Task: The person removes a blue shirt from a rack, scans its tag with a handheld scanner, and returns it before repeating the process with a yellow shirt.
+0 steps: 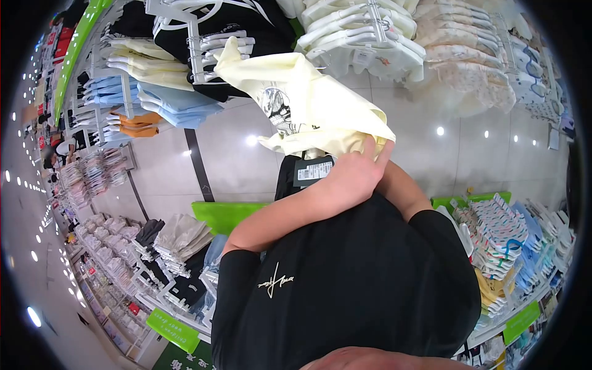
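A pale yellow garment (pixel 333 105) with a dark printed picture is spread out in front of my chest. My left hand (pixel 361 168) reaches across my body and grips the garment's near right edge, fingers bent into the cloth. My right forearm comes up behind my left hand; the right hand itself is hidden behind the left hand and the fabric. Just below the garment, a black item (pixel 287 176) with a white-labelled tag (pixel 314 171) shows beside my left forearm.
Racks of hanging clothes surround me: white tops (pixel 364 46) ahead, patterned ones (pixel 462 55) to the right, blue ones (pixel 176 102) to the left. Lower racks (pixel 493 234) with green edge panels (pixel 222 217) stand at both sides of my body. Tiled floor (pixel 431 148) lies beyond.
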Tool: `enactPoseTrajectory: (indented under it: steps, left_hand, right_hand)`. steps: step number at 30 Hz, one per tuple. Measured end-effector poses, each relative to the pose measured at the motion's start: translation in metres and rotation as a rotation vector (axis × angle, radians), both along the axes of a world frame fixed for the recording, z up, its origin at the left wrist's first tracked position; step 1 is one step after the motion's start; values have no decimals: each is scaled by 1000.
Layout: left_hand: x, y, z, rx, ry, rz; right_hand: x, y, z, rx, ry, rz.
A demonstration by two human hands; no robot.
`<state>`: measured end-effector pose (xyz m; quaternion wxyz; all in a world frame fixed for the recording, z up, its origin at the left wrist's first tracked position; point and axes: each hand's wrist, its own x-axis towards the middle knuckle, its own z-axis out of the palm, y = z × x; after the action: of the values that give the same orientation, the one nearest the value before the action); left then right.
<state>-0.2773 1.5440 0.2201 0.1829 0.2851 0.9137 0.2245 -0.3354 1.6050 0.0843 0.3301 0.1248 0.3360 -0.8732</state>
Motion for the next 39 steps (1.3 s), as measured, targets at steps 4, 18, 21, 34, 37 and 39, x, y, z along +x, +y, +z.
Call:
enactPoseTrajectory:
  steps: [4, 18, 21, 34, 37, 39]
  left_hand:
    - [11, 21, 5, -39, 12, -53]
    - [35, 39, -9, 35, 40, -115]
    - [36, 37, -11, 62, 36, -111]
    - [34, 17, -23, 572, 5, 264]
    - [30, 3, -9, 585, 25, 558]
    - [31, -14, -10, 644, 2, 729]
  right_hand:
    - [7, 12, -1, -7, -3, -29]
    - [23, 32, -12, -112, 7, -162]
    - [24, 33, -16, -159, 9, -203]
    - [21, 47, -30, -359, 52, -347]
    - [20, 44, -32, -383, 63, -338]
    - [17, 40, -30, -374, 62, -298]
